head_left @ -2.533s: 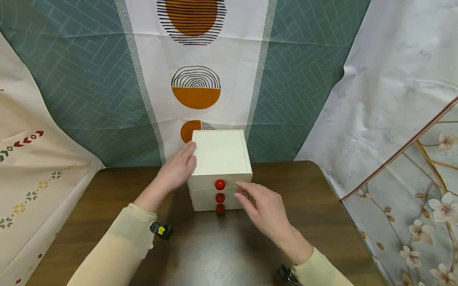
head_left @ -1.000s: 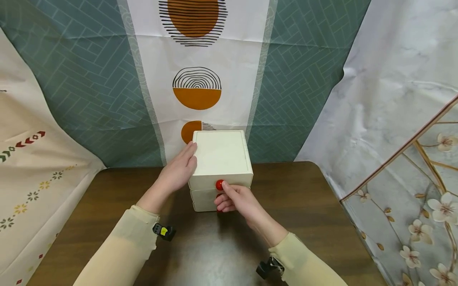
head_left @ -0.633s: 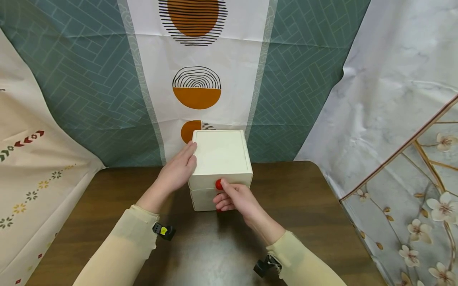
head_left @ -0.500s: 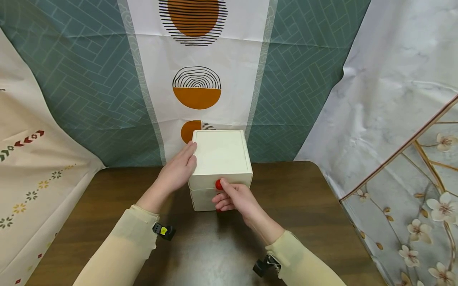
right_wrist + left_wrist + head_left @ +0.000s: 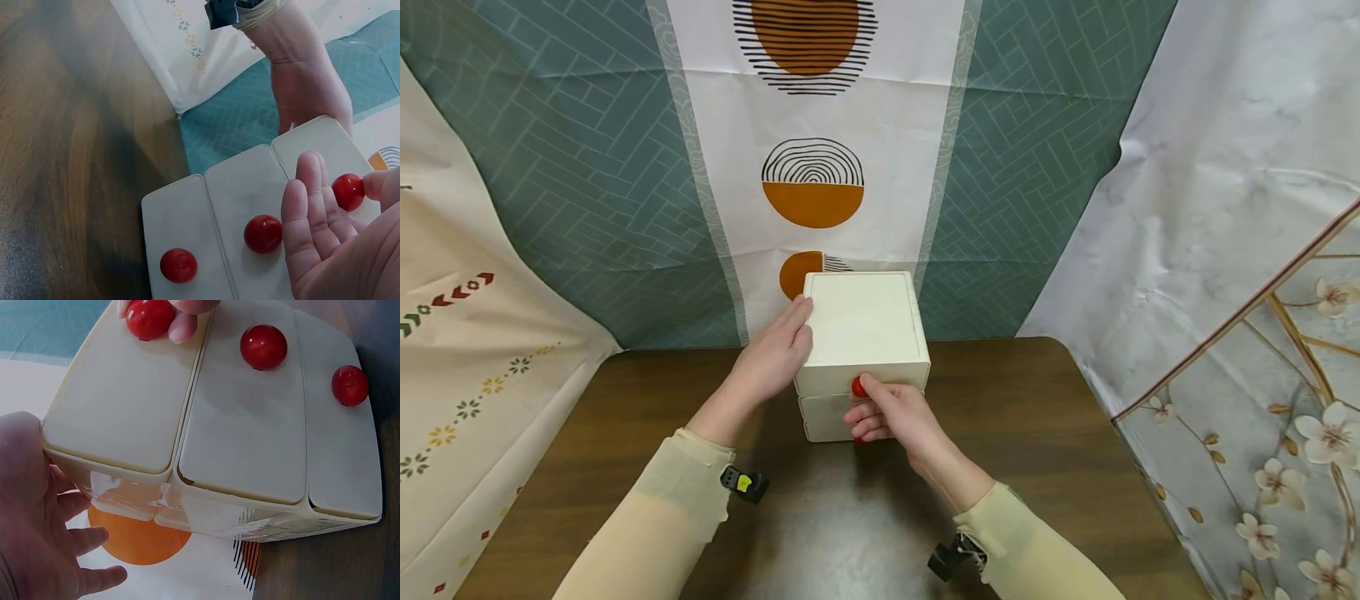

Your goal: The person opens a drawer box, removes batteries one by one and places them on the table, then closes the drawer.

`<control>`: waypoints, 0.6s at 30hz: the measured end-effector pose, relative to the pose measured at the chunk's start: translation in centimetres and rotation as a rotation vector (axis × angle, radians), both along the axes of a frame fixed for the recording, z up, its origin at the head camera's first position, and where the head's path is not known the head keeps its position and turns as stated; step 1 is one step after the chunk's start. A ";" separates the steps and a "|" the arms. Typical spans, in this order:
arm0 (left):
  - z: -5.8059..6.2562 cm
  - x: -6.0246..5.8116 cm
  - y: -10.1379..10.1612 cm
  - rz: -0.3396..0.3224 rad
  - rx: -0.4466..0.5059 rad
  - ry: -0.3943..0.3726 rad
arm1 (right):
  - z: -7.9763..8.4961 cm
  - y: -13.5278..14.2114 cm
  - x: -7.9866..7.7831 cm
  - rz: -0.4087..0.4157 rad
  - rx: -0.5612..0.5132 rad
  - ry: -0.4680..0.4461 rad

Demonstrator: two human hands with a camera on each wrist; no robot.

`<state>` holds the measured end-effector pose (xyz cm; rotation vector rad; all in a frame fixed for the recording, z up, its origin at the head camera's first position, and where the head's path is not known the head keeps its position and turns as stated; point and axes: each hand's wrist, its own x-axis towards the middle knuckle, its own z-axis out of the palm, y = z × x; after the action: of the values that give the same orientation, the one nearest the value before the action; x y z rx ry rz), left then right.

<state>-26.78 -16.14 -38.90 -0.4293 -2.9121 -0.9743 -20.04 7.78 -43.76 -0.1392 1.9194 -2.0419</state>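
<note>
A small cream cabinet (image 5: 865,321) with three stacked drawers stands on the table, each front bearing a round red knob. My left hand (image 5: 773,354) rests against the cabinet's left side at the top edge, its fingers extended in the left wrist view. With thumb and index finger, my right hand (image 5: 904,417) pinches the top drawer's knob (image 5: 348,192); its other fingers stick out in front of the drawer below. The middle knob (image 5: 264,347) and bottom knob (image 5: 350,385) are untouched. All drawers sit closed. In the head view, the right hand covers the middle knob.
The brown wooden table (image 5: 835,525) extends in front and to both sides. A green and white patterned cloth (image 5: 1022,208) hangs close behind the cabinet. Floral cloths (image 5: 1255,333) border the right side, and a cream printed cloth (image 5: 497,333) the left.
The right hand has moved left from beside the drawer fronts and taken hold of the top knob. The left hand keeps its place on the cabinet's side, and the drawers have not visibly moved.
</note>
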 end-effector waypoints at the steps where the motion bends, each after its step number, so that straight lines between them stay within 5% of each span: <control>1: 0.0 0.0 0.0 0.000 0.001 0.001 | 0.0 0.0 0.0 -0.002 0.000 0.000; 18: -0.1 -0.2 -0.3 -0.029 0.013 -0.021 | -0.3 0.2 0.9 0.017 0.044 0.022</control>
<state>-26.97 -16.44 -38.95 -0.4647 -2.9246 -1.0069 -19.09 8.01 -44.04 -0.1669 1.9685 -1.9935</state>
